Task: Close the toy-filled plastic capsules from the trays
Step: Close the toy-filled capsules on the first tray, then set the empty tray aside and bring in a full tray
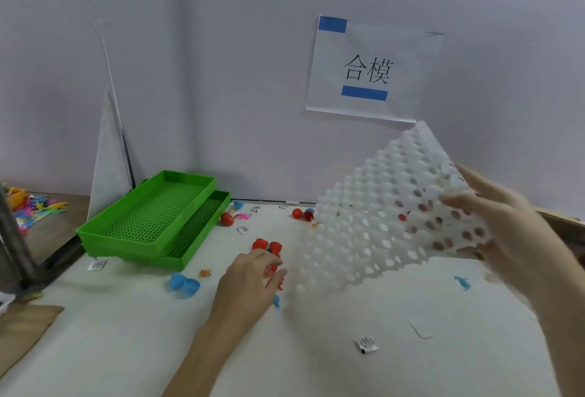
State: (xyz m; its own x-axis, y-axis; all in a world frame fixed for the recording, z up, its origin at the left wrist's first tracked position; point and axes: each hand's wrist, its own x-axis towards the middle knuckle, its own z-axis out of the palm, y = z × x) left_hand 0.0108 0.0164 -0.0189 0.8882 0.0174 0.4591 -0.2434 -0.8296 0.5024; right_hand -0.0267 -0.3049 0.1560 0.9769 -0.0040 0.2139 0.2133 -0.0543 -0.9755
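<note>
My right hand (493, 225) grips a white dimpled capsule tray (364, 232) by its right edge and holds it tilted up off the table, its lower left corner down near the surface. My left hand (253, 279) lies on the white table (126, 333) beside that corner, fingers curled over small red capsule pieces (274, 267). Open red capsule halves (267, 244) lie just beyond its fingers. An open blue capsule (184, 282) lies to its left. A closed red capsule (227, 219) sits by the green trays. More red and blue capsules (303, 214) lie behind the white tray.
Two stacked green perforated trays (152, 222) stand at the back left. Small white packets (366, 344) and a blue toy (462, 282) lie scattered on the table. Colourful toys (34, 210) are piled at the far left, beside a metal post (14, 238). A paper sign (370, 70) hangs on the wall.
</note>
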